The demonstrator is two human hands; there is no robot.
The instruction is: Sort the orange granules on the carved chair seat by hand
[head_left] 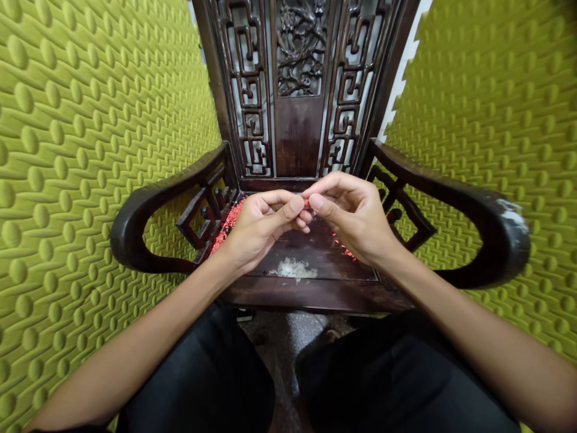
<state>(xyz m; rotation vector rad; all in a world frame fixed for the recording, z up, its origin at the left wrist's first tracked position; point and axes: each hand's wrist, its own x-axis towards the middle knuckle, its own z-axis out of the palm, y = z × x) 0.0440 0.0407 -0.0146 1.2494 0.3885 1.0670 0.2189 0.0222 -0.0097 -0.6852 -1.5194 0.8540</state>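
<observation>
Both my hands meet above the seat of a dark carved wooden chair (288, 294). Between the fingertips is a small red piece (307, 203), mostly covered, too small to name. My left hand (265, 222) pinches at it with thumb and forefinger. Thumb and forefinger of my right hand (351, 210) close on it from the other side. Many small red pieces (228, 225) lie heaped along the seat's left side. A smaller scatter of red pieces (346, 249) is partly behind my right hand. Whitish, translucent bits (295, 269) form a little pile near the seat's front edge.
Curved armrests, the left (130, 234) and the right (505, 240), flank the seat. A tall openwork backrest (297, 132) rises behind it. Yellow-green textured walls (67, 180) stand on both sides. Below are my dark-clothed knees (202, 367) and the floor (306, 337).
</observation>
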